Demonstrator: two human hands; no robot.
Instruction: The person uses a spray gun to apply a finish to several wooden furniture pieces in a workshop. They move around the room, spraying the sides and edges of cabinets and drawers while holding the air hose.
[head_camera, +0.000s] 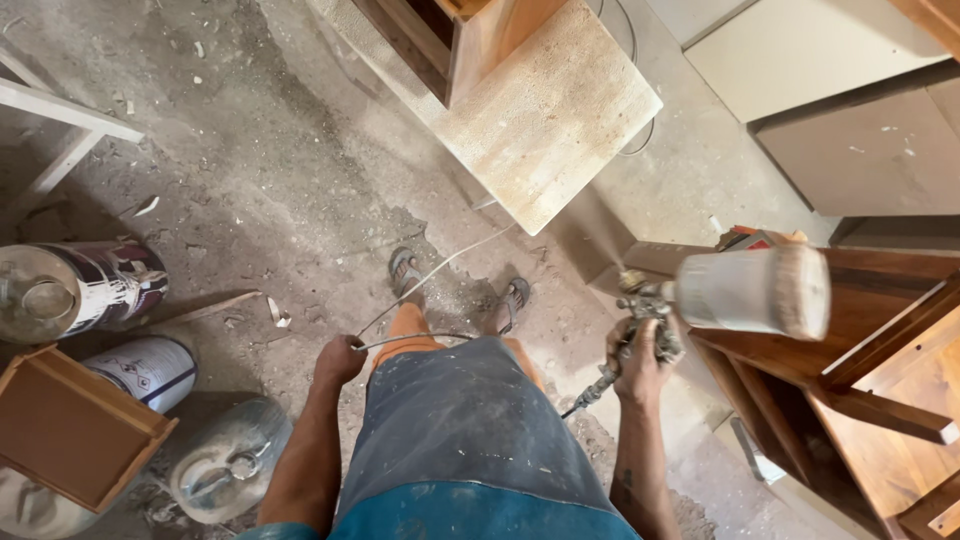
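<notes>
Right hand (640, 362) gripping metal spray gun (648, 305), left hand (339, 360) holding hose (430, 275)

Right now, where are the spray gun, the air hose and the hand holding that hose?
spray gun (645, 305): head view, on its metal body above the grip.
air hose (440, 268): head view, mid-length over the floor.
left hand (338, 360): head view, back of the fist.

Glossy brown wood furniture (880, 340), dusty rough floor (280, 170)
</notes>
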